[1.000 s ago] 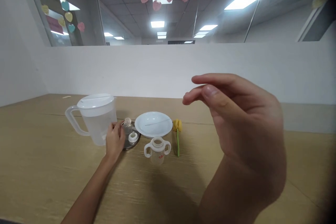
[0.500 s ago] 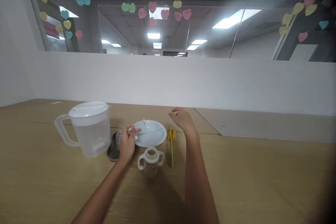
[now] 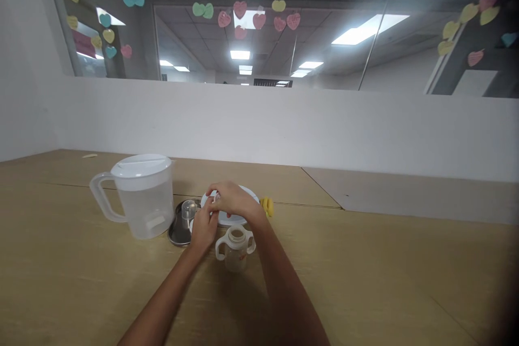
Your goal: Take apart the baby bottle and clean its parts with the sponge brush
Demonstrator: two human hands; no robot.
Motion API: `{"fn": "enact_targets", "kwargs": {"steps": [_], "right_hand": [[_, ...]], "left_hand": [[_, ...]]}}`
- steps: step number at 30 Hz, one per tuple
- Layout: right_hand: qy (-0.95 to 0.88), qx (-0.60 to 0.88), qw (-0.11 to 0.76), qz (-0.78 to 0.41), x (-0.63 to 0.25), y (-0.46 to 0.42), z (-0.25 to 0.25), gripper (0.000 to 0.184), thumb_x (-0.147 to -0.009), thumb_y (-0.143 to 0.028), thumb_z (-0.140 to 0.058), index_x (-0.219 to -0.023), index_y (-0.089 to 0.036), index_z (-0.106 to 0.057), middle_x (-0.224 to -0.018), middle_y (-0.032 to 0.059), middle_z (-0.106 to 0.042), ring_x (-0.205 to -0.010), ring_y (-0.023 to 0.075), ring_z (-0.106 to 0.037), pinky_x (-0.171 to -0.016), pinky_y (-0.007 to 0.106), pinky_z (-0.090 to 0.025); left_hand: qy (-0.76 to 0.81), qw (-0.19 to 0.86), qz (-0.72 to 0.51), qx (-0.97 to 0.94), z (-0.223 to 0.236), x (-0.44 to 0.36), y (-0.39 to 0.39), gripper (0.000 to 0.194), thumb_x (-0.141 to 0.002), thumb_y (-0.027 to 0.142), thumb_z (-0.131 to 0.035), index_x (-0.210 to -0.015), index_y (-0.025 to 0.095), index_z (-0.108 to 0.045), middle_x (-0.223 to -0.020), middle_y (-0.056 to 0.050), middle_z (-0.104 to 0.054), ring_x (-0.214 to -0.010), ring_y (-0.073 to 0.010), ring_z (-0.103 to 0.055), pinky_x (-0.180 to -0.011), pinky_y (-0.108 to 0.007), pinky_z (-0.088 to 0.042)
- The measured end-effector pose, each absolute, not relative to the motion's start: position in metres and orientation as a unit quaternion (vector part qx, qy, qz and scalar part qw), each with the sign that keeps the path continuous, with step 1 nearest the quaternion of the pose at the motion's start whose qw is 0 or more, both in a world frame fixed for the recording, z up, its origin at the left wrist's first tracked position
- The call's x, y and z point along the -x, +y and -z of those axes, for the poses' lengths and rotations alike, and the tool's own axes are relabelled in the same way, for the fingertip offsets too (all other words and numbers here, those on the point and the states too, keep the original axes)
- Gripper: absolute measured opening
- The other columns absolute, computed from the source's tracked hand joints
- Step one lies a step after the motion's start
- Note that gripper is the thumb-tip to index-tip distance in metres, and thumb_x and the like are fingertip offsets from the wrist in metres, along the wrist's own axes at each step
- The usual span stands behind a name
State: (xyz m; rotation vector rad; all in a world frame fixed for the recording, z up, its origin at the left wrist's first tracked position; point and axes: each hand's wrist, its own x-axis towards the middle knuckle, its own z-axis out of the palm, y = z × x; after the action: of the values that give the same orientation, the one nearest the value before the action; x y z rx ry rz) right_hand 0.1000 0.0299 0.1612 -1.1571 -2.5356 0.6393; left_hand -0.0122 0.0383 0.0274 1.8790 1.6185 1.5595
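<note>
My left hand (image 3: 204,230) and my right hand (image 3: 234,199) meet over the left part of a white plate (image 3: 249,193). Both have their fingers closed around a small pale piece (image 3: 217,196), mostly hidden by the fingers. Just in front of the plate stands a two-handled baby bottle (image 3: 236,251), upright with its top open. A dark metal tray (image 3: 177,231) lies left of my left hand, bearing a clear dome-shaped cap (image 3: 188,210). Something white on the tray is partly covered by my left hand.
A large lidded plastic pitcher (image 3: 148,203) stands on the left, its handle facing left. A yellow sponge-headed brush (image 3: 267,206) lies right of the plate, its green handle hidden by my right arm. A white wall (image 3: 259,124) rises behind the table (image 3: 385,265).
My right hand has come left and down from beyond the brush to join my left hand at the small piece. The view has shifted slightly.
</note>
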Motion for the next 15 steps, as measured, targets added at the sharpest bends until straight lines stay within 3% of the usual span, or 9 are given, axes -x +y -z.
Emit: {"fn": "enact_targets", "kwargs": {"steps": [2, 5, 11, 15], "right_hand": [[-0.884, 0.418, 0.130, -0.165, -0.096, 0.031, -0.157, 0.026, -0.072, -0.013, -0.055, -0.098, -0.013, -0.060, -0.082, 0.0014, -0.062, -0.042, 0.0018, -0.043, -0.045, 0.016, -0.036], [-0.879, 0.450, 0.111, -0.108, -0.094, 0.036, -0.150, 0.028, -0.071, -0.010, -0.053, -0.099, -0.012, -0.059, -0.081, 0.0030, -0.062, -0.044, 0.0024, -0.043, -0.048, 0.017, -0.035], [-0.869, 0.474, 0.097, -0.099, -0.091, 0.039, -0.143, 0.034, -0.072, -0.022, -0.057, -0.104, -0.013, -0.056, -0.099, 0.0078, -0.061, -0.048, 0.0051, -0.048, -0.045, 0.018, -0.034], [-0.855, 0.479, 0.092, -0.176, -0.099, 0.045, -0.144, 0.045, -0.073, -0.042, -0.059, -0.108, -0.014, -0.054, -0.095, 0.0083, -0.062, -0.052, 0.0101, -0.053, -0.042, 0.020, -0.036]], "left_hand": [[0.543, 0.090, -0.529, -0.646, -0.026, 0.013, 0.040, 0.031, -0.084, 0.035, -0.037, -0.090, 0.015, -0.060, -0.076, -0.005, -0.063, -0.067, -0.0161, -0.054, -0.062, -0.025, -0.038], [0.516, 0.078, -0.546, -0.656, -0.023, 0.013, 0.043, 0.030, -0.080, 0.039, -0.045, -0.086, 0.015, -0.061, -0.085, -0.007, -0.064, -0.072, -0.0172, -0.054, -0.067, -0.027, -0.041], [0.493, 0.080, -0.567, -0.655, -0.013, 0.016, 0.050, 0.025, -0.078, 0.030, -0.045, -0.070, 0.016, -0.063, -0.078, -0.006, -0.065, -0.075, -0.0175, -0.055, -0.073, -0.030, -0.043], [0.521, 0.073, -0.553, -0.646, -0.013, 0.017, 0.049, 0.026, -0.081, 0.031, -0.045, -0.079, 0.015, -0.066, -0.083, -0.007, -0.066, -0.082, -0.0193, -0.057, -0.075, -0.031, -0.044]]}}
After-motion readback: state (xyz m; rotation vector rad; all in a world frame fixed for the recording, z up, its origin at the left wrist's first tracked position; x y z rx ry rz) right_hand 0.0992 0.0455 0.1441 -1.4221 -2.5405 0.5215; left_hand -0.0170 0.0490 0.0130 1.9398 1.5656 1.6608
